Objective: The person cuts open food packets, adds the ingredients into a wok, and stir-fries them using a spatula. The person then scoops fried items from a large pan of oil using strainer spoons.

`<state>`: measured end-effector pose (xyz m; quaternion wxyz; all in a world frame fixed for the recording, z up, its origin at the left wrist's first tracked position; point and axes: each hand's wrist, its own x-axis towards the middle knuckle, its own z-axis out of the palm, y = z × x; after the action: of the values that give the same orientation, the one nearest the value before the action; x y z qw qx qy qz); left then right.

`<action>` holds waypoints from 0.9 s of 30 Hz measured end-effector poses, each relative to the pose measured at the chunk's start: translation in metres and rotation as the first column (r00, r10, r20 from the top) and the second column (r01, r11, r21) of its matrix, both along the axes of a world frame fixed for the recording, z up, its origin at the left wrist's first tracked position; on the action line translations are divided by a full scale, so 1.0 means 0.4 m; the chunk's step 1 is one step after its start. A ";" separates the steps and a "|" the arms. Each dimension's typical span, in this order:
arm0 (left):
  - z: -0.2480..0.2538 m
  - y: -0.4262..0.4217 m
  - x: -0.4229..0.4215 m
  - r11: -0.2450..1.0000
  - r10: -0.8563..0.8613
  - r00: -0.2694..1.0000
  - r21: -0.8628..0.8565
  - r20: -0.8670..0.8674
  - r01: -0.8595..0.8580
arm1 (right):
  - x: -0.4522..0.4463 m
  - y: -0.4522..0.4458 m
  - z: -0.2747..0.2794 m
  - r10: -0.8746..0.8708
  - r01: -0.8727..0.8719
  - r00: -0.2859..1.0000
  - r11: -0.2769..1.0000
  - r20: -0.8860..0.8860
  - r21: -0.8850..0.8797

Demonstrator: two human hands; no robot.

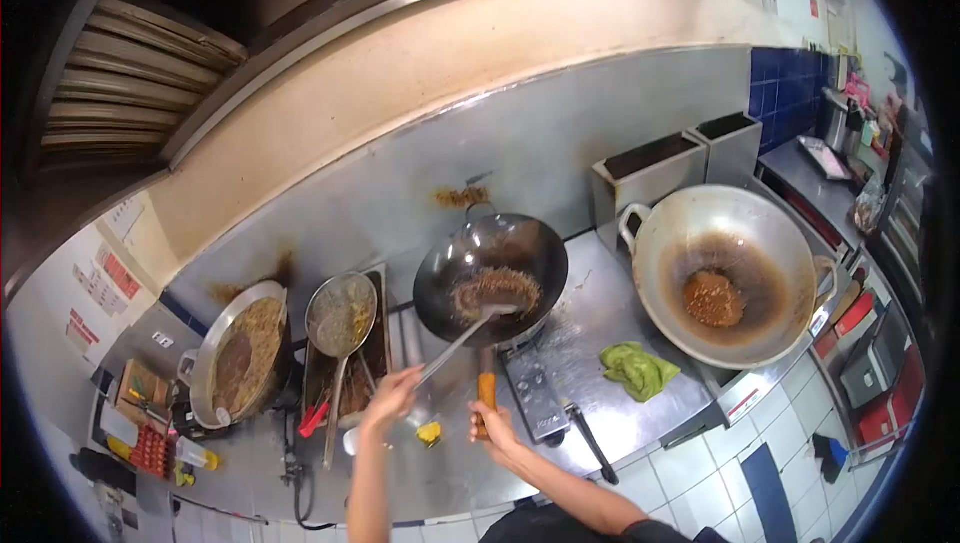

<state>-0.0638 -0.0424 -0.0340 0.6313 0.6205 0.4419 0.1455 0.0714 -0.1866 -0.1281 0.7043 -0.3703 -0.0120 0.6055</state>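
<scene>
My left hand (397, 395) is closed round the handle of a metal spatula (455, 346). The spatula's blade rests in a dark wok (540, 248), at the near side of some brown, crumbly food (490, 288). With my right hand (493, 427) I grip the wok's wooden handle (487, 389). The wok stands over a burner on the steel counter. Left of it a wire skimmer (342, 315) lies across a rectangular tray, its long handle pointing toward me.
A large pale wok (655, 243) with brown paste stands at right. Near it a green cloth (640, 371) lies on the steel counter (580, 318). At left sits a wide pan (208, 383) of brown food. Red-handled tongs (314, 420) lie by the tray.
</scene>
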 end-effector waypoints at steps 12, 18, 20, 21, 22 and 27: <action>0.022 0.049 -0.024 1.000 -0.018 0.999 -0.025 -0.043 0.017 | 0.007 -0.001 0.005 0.010 -0.010 1.000 1.000 0.001 0.002; -0.028 0.083 0.065 0.993 0.065 0.998 0.096 0.013 -0.066 | -0.046 0.034 -0.027 0.012 -0.012 1.000 1.000 -0.011 0.021; -0.054 0.061 0.055 0.991 0.042 0.999 0.128 0.018 -0.044 | -0.021 0.014 -0.004 0.014 -0.014 1.000 1.000 -0.026 0.000; -0.047 0.049 0.014 0.993 0.002 0.999 0.121 -0.032 0.002 | -0.002 0.005 -0.002 0.010 -0.010 1.000 1.000 -0.008 0.002; -0.025 0.050 -0.024 0.992 -0.028 0.996 0.119 -0.081 0.037 | 0.006 0.001 -0.006 0.023 -0.023 1.000 1.000 0.000 -0.005; -0.035 0.093 0.006 0.956 0.084 0.995 0.286 -0.058 -0.064 | -0.033 0.040 -0.053 0.013 -0.013 0.999 1.000 -0.036 0.017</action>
<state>-0.0613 -0.0051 -0.0481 0.5143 0.6923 0.4610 0.2089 0.0581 -0.1707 -0.1493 0.7035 -0.3536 -0.0068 0.6164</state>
